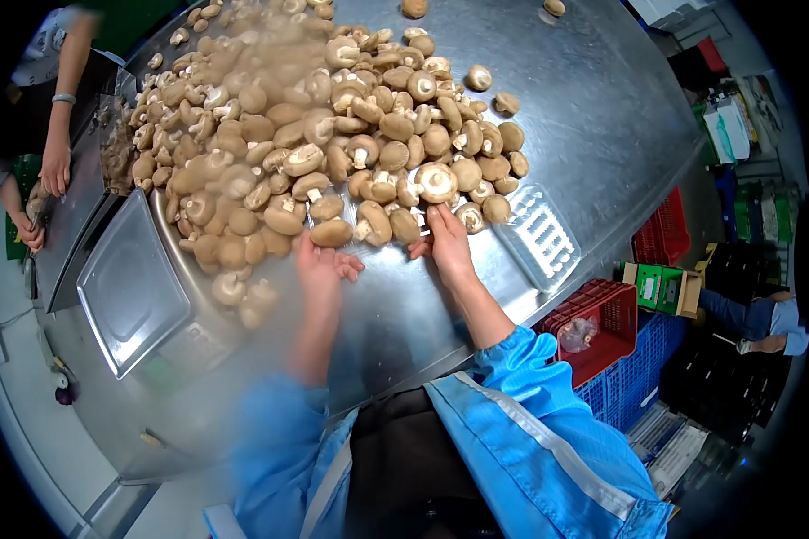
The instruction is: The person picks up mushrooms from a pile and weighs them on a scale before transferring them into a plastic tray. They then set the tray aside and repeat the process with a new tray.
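Observation:
A large heap of brown mushrooms [395, 126] covers much of the metal table [593, 117]. At the heap's near edge, my left hand [326, 272] and my right hand [447, 244] face each other, with several mushrooms between and just beyond them. Thin transparent edges beside those mushrooms look like a clear plastic tray, held at its two sides. The left fingers are curled below a mushroom [331, 234]. The right fingertips are up beside a large mushroom [437, 182]. Mushrooms hide most of the tray. Haze on the lens blurs my left forearm.
Right of my right hand lies a ribbed clear tray [541, 238]. A metal scale with a clear-covered pan [137, 283] stands left. Red crates [593, 328] and blue crates [634, 368] are beyond the right edge. Another person's arms [57, 148] show upper left; a person sits far right [764, 325].

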{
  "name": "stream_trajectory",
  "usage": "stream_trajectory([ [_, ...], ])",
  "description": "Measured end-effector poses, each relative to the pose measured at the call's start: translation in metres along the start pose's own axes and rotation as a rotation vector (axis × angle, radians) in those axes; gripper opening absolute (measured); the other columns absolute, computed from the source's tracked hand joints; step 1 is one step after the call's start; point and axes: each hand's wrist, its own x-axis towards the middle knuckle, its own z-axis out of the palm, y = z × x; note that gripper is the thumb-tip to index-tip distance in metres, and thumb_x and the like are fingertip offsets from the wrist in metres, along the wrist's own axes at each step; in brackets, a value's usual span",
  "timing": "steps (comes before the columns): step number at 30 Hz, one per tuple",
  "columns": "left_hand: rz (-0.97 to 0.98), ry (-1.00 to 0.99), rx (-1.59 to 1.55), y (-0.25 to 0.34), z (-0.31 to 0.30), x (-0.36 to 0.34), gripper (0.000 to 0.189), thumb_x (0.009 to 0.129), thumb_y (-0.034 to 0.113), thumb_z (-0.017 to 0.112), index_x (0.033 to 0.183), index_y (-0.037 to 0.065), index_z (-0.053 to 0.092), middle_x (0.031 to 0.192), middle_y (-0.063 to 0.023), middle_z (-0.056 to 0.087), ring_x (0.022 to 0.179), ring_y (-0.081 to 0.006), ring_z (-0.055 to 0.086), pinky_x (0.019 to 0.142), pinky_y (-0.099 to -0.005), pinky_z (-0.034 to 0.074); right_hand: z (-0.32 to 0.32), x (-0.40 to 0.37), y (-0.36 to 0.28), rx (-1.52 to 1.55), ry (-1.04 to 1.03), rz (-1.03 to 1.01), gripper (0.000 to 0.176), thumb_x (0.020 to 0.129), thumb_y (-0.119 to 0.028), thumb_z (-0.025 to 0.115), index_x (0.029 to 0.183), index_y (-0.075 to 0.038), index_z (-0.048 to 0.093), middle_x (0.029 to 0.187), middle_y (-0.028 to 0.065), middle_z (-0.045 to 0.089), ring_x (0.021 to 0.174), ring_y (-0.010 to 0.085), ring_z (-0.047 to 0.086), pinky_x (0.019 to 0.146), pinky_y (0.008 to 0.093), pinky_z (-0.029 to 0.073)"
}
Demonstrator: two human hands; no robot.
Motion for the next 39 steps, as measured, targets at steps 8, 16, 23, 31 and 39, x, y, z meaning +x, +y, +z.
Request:
stream_trajectory([
  [8, -0.061, -0.031, -0.043, 0.0, -0.02, -0.052, 0.021, 0.1, 0.003, 0.04, 0.121, -0.001, 0.044, 0.103, -0.0152, 0.058, 0.061, -0.0218, 0.064, 0.044, -0.026, 0.046, 0.006, -0.064, 0.008, -0.044, 0.058, -0.062, 0.05, 0.106, -0.025, 0.041, 0.151, -0.004, 0.032, 0.106, 0.0112, 0.059, 0.056, 0.017, 0.06, 0.052, 0.0268, 0.053],
  [16, -0.062, 0.014, -0.021, 0.063, -0.096, -0.083, 0.03, 0.094, -0.001, 0.048, 0.124, -0.004, 0.049, 0.096, -0.0125, 0.062, 0.059, -0.0192, 0.064, 0.042, -0.024, 0.046, 0.083, -0.1, 0.0, -0.126, -0.057, -0.176, 0.047, 0.106, -0.021, 0.039, 0.148, 0.001, 0.036, 0.101, 0.0085, 0.06, 0.054, 0.0132, 0.058, 0.05, 0.025, 0.051],
  [23, 0.18, 0.052, 0.467, 0.136, -0.231, -0.086, 0.03, 0.09, 0.0, 0.052, 0.12, -0.004, 0.058, 0.068, -0.0065, 0.06, 0.049, -0.0103, 0.056, 0.039, -0.0191, 0.043, 0.199, -0.089, 0.04, -0.4, -0.123, -0.476, 0.042, 0.101, -0.021, 0.045, 0.135, 0.003, 0.051, 0.117, 0.0202, 0.063, 0.092, 0.0304, 0.066, 0.084, 0.0373, 0.053],
  [31, 0.068, 0.265, 0.478, 0.173, -0.345, -0.076, 0.021, 0.091, 0.003, 0.054, 0.111, -0.001, 0.06, 0.068, -0.0033, 0.058, 0.043, -0.0075, 0.048, 0.036, -0.0203, 0.034, 0.31, -0.098, 0.074, -0.661, -0.158, -0.816, 0.033, 0.096, -0.012, 0.052, 0.124, 0.004, 0.057, 0.143, 0.0209, 0.041, 0.13, 0.0386, 0.04, 0.108, 0.043, 0.036],
  [39, 0.162, 0.345, 0.526, 0.169, -0.395, -0.074, 0.031, 0.092, 0.004, 0.059, 0.122, -0.001, 0.058, 0.096, -0.0037, 0.059, 0.049, -0.0059, 0.05, 0.04, -0.0193, 0.035, 0.305, -0.084, 0.09, -0.798, -0.166, -0.915, 0.043, 0.092, -0.011, 0.05, 0.133, 0.001, 0.048, 0.143, 0.0242, 0.041, 0.133, 0.0415, 0.038, 0.114, 0.0467, 0.03],
])
